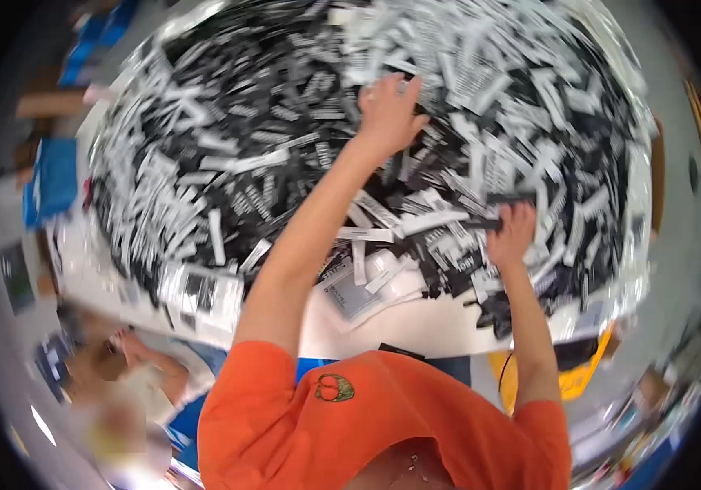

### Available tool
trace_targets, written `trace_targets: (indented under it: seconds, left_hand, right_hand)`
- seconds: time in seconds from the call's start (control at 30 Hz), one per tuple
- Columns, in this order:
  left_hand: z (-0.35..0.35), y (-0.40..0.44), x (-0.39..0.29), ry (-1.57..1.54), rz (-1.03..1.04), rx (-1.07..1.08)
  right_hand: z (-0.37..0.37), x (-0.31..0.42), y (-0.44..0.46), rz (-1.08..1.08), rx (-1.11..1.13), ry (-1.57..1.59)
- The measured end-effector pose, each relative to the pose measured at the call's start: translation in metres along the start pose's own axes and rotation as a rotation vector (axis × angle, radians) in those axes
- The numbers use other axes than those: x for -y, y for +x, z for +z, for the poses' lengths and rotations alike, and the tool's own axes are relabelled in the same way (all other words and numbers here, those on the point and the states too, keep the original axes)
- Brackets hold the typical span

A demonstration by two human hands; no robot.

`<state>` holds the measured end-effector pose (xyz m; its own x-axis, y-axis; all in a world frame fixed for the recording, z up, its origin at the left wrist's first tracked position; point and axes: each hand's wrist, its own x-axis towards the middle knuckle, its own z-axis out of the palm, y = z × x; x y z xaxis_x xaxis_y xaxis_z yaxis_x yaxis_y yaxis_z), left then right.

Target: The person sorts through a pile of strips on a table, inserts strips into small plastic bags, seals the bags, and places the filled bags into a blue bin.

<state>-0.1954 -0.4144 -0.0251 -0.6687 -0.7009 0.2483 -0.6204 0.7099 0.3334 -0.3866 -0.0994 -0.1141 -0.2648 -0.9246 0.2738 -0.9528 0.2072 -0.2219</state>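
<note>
A wide heap of black and white printed strips (260,159), which look like labels or tags, spreads in front of me. My left hand (391,114) reaches over the middle of it with fingers apart, low over the strips or touching them; nothing shows in its grasp. My right hand (514,233) is nearer, at the right of the heap, its fingers bent around dark strips. One black strip (481,224) sticks out to the left by the thumb, and another black strip (511,198) lies across the fingertips. Blur hides the exact grip.
Crinkled clear plastic (624,298) edges the heap on a white table (440,322). A clear packet with a grey label (349,292) lies at the near edge. A person's arm (154,363) shows at lower left. A yellow bag (576,382) hangs at lower right; blue bags (52,180) stand left.
</note>
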Motion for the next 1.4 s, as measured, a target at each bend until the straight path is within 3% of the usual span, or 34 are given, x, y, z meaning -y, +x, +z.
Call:
trace_targets:
  seconds: [0.07, 0.1, 0.13, 0.2, 0.27, 0.3, 0.33, 0.4, 0.43, 0.5, 0.53, 0.57, 0.6, 0.7, 0.77, 0.83, 0.87, 0.93, 0.97, 1.0, 1.07, 1.17, 1.23, 1.27, 1.4]
  left_hand:
    - [0.022, 0.014, 0.009, 0.090, -0.162, 0.150]
    - [0.040, 0.012, 0.017, 0.066, -0.127, 0.175]
    - [0.053, 0.003, 0.015, -0.067, 0.021, -0.090]
    - [0.018, -0.011, -0.024, -0.322, 0.094, 0.047]
    - [-0.040, -0.051, -0.048, -0.513, 0.173, -0.111]
    - [-0.080, -0.070, -0.042, -0.368, 0.138, -0.074]
    - [-0.111, -0.088, -0.023, -0.241, 0.045, 0.004]
    - [-0.163, -0.126, 0.024, 0.019, -0.617, 0.164]
    - [-0.171, -0.165, 0.061, 0.240, -0.758, 0.022]
    - [-0.177, -0.241, 0.122, 0.687, -0.850, 0.111]
    - [-0.158, -0.290, 0.167, 0.644, -0.844, 0.178]
    - [-0.160, -0.300, 0.170, 0.639, -0.851, 0.243]
    - [-0.160, -0.301, 0.173, 0.753, -0.727, 0.167]
    - [-0.182, -0.241, 0.161, 0.448, -0.361, -0.128]
    - [-0.167, -0.206, 0.177, 0.308, -0.271, -0.075]
    - [-0.151, -0.175, 0.172, 0.080, -0.362, 0.074]
    - [-0.129, -0.174, 0.189, 0.092, -0.215, 0.129]
    - [-0.130, -0.157, 0.174, 0.118, -0.141, 0.122]
    - [-0.136, -0.152, 0.170, 0.152, -0.074, 0.012]
    - [-0.144, -0.151, 0.173, 0.180, -0.095, -0.043]
    - [-0.167, -0.150, 0.200, 0.377, -0.194, 0.090]
    - [-0.191, -0.142, 0.244, 0.423, -0.424, 0.468]
    - [-0.165, -0.147, 0.281, 0.469, -0.329, 0.458]
    - [-0.157, -0.146, 0.294, 0.489, -0.285, 0.445]
    - [-0.195, -0.122, 0.287, 0.358, -0.050, -0.093]
  right_hand:
    - [0.008, -0.006, -0.004, 0.033, -0.001, 0.026]
    - [0.011, -0.009, -0.004, -0.016, -0.024, -0.030]
    - [0.006, -0.005, 0.005, -0.043, -0.017, -0.029]
    - [-0.007, 0.005, 0.013, -0.057, 0.011, -0.034]
    - [-0.004, 0.001, 0.010, -0.077, 0.000, -0.019]
    - [-0.005, 0.003, 0.009, -0.091, -0.006, -0.025]
    - [-0.007, 0.004, 0.011, -0.104, -0.019, -0.031]
    - [-0.007, 0.006, 0.013, -0.112, -0.026, -0.046]
    - [-0.006, 0.005, 0.012, -0.106, -0.019, -0.054]
    - [-0.003, 0.002, 0.010, -0.093, -0.008, -0.076]
    - [-0.005, 0.002, 0.008, -0.096, 0.003, -0.077]
    - [-0.006, 0.002, 0.007, -0.095, 0.009, -0.081]
    - [-0.004, 0.002, 0.010, -0.087, 0.010, -0.089]
    - [-0.002, -0.001, 0.006, -0.088, 0.010, -0.126]
    - [0.000, 0.000, 0.008, -0.095, -0.003, -0.126]
    - [0.002, -0.001, 0.009, -0.134, -0.044, -0.124]
    - [0.002, -0.001, 0.008, -0.154, -0.055, -0.129]
    - [0.002, -0.001, 0.012, -0.181, -0.079, -0.107]
    - [0.001, -0.001, 0.012, -0.181, -0.079, -0.094]
    - [-0.001, 0.002, 0.011, -0.177, -0.073, -0.080]
    - [0.001, -0.002, 0.010, -0.183, -0.061, -0.102]
    - [0.003, -0.003, 0.010, -0.183, -0.061, -0.113]
    - [0.001, -0.001, 0.009, -0.176, -0.044, -0.124]
    - [0.000, 0.000, 0.010, -0.173, -0.034, -0.125]
    - [0.001, -0.003, 0.006, -0.167, -0.020, -0.124]
